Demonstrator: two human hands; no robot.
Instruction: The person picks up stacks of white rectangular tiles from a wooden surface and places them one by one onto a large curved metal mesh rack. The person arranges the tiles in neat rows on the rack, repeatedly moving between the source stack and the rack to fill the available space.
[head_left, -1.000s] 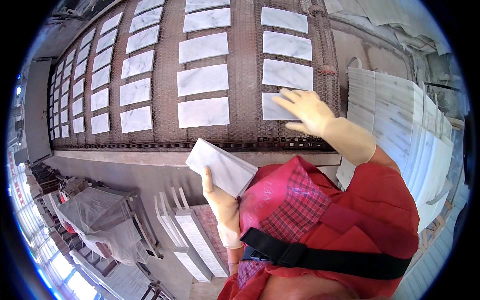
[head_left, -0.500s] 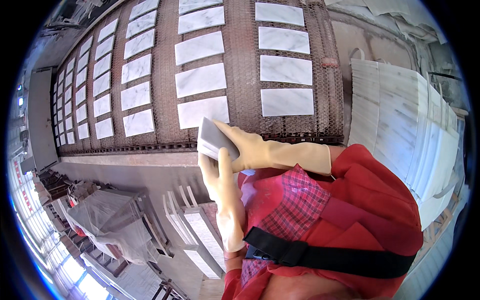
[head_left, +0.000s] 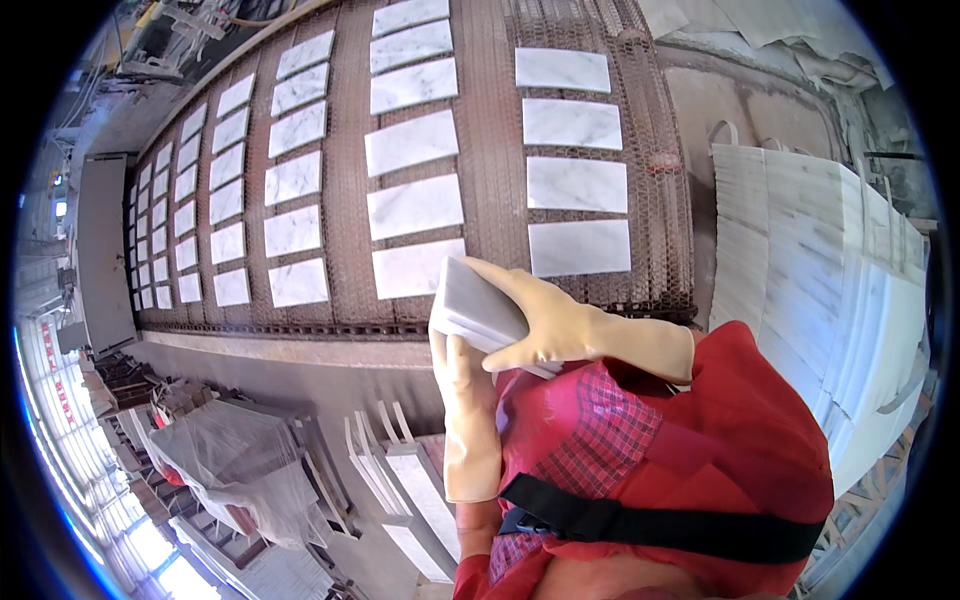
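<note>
A small stack of white and grey marble tiles (head_left: 484, 302) is held tilted between my two gloved hands, close to my body. My left hand (head_left: 462, 375), in a cream rubber glove, supports the stack from its lower left; some fingers are hidden beneath. My right hand (head_left: 548, 318), gloved alike, clasps it from the right, fingers along the far edge and thumb across the near side. Just beyond the stack, a pale marble tile (head_left: 412, 272) lies on the brown mesh conveyor (head_left: 495, 170). Another marble tile (head_left: 580, 248) ends the rightmost row.
Rows of similar tiles (head_left: 293, 230) cover the conveyor toward the left. A metal rail (head_left: 300, 348) edges its near side. Large stone slabs (head_left: 780, 220) lean at right. White strips (head_left: 420, 490) stand at lower left, near a plastic-wrapped pile (head_left: 235, 455).
The whole view has shifted, so the conveyor sits lower and farther right. My right thumb has come round the stack's near side, and my left thumb no longer lies across its top.
</note>
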